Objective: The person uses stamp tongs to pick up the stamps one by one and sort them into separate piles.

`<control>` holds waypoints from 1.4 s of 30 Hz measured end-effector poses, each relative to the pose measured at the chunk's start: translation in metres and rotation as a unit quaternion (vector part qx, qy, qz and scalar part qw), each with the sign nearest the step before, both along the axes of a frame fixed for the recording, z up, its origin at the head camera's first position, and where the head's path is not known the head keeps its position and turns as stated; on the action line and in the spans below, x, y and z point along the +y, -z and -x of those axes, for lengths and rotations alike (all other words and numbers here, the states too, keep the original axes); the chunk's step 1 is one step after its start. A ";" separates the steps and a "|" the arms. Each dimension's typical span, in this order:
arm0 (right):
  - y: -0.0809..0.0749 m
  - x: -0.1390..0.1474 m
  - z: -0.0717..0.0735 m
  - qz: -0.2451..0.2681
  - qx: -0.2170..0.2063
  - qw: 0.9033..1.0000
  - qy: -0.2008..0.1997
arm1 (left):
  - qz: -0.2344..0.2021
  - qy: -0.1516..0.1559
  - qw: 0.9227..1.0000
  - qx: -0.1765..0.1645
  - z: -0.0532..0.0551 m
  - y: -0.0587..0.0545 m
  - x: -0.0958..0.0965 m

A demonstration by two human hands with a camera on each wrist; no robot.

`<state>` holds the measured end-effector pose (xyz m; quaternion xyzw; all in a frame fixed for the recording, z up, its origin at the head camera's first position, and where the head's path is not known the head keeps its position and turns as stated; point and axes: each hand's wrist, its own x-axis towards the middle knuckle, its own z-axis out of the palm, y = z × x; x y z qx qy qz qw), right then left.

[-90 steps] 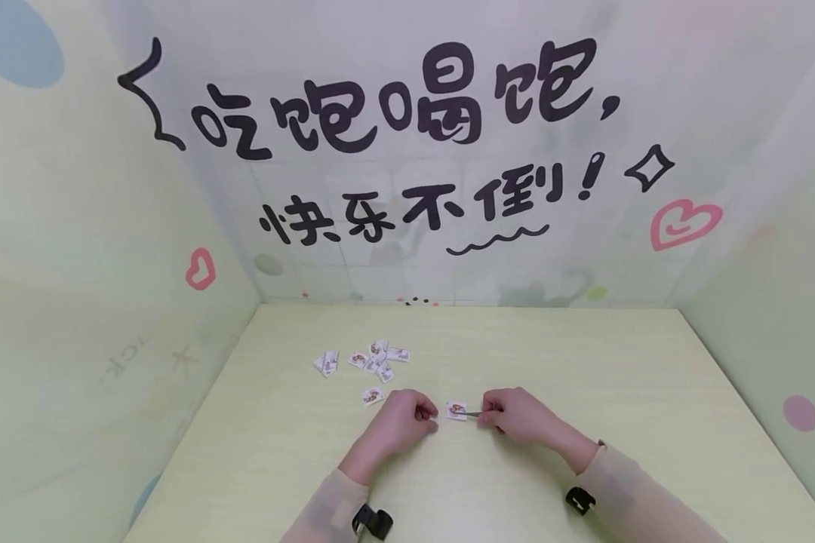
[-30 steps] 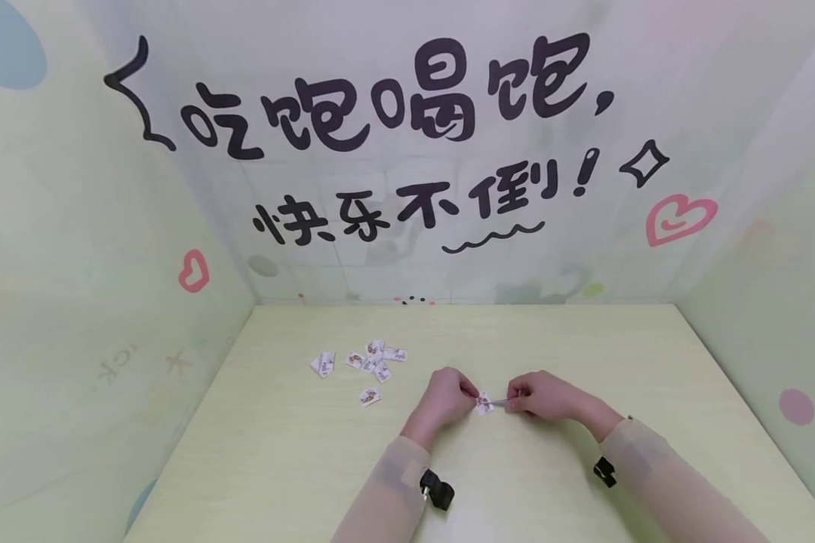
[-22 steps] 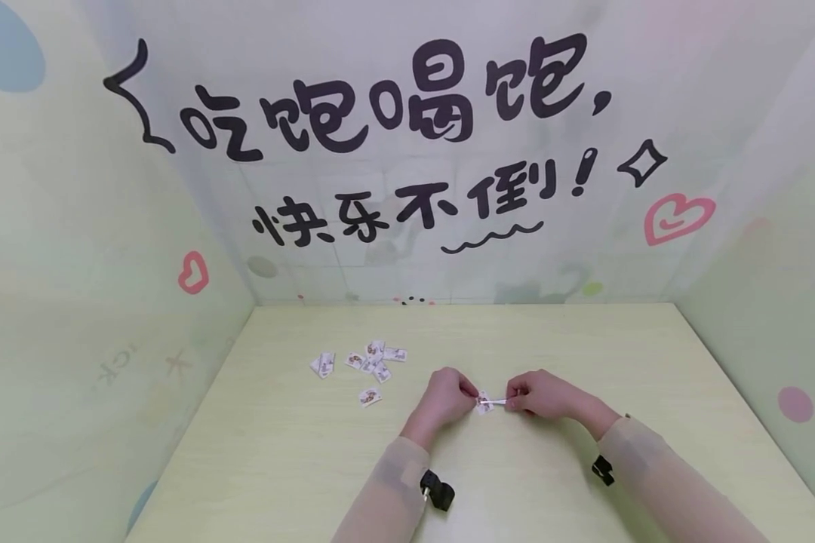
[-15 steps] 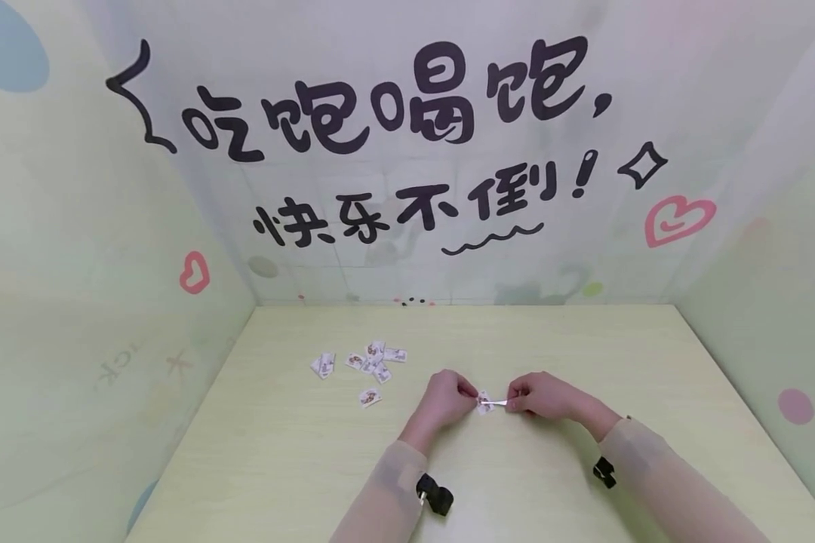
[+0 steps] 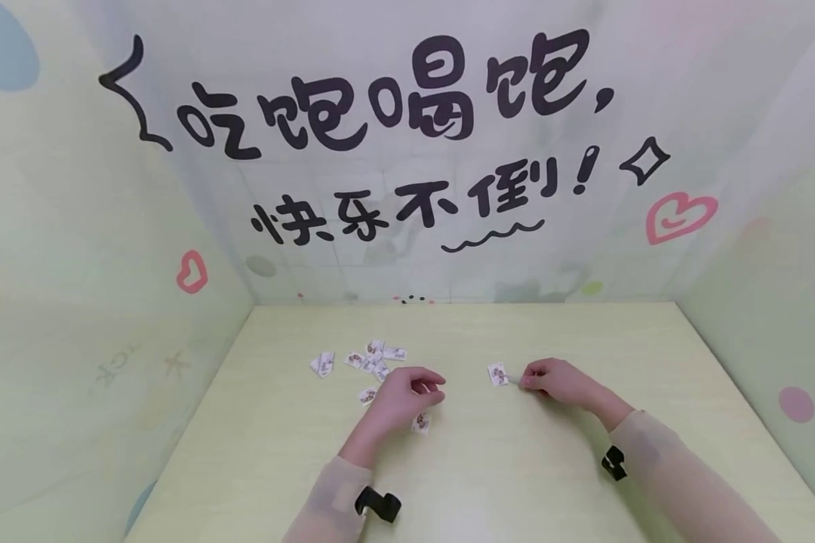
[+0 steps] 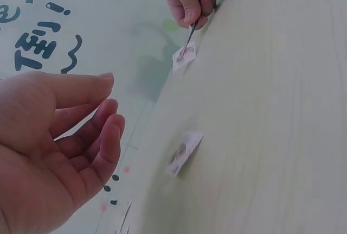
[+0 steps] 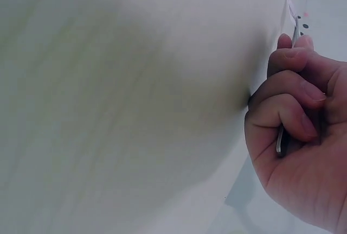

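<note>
My right hand (image 5: 553,381) grips slim metal tweezers (image 5: 514,379); their rounded rear end shows under the curled fingers in the right wrist view. At the tips is a small white paper square (image 5: 498,374) printed with a coloured figure, seen tilted in the left wrist view. My left hand (image 5: 407,392) holds nothing, its fingers bent loosely with a gap between thumb and fingertips. Just below it in the head view is another printed square (image 5: 420,422), blurred in the left wrist view. A further printed square (image 5: 367,396) is partly behind the left hand.
Several overlapping printed squares (image 5: 373,351) lie at the back left of the pale wooden table (image 5: 584,324). Two more squares (image 5: 324,363) overlap farther left. A lettered back wall (image 5: 414,271) and patterned side walls enclose the table.
The hands have parted: the left has let go of the small square and drawn back left, the right has moved slightly away and right with the tweezers and square. Another square now shows below the left hand.
</note>
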<state>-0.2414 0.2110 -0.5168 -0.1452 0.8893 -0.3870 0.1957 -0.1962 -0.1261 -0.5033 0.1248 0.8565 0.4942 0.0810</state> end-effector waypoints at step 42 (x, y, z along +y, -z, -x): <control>0.002 0.005 0.019 0.006 -0.017 0.996 0.092 | 0.057 0.035 0.997 -0.024 -0.016 0.028 -0.033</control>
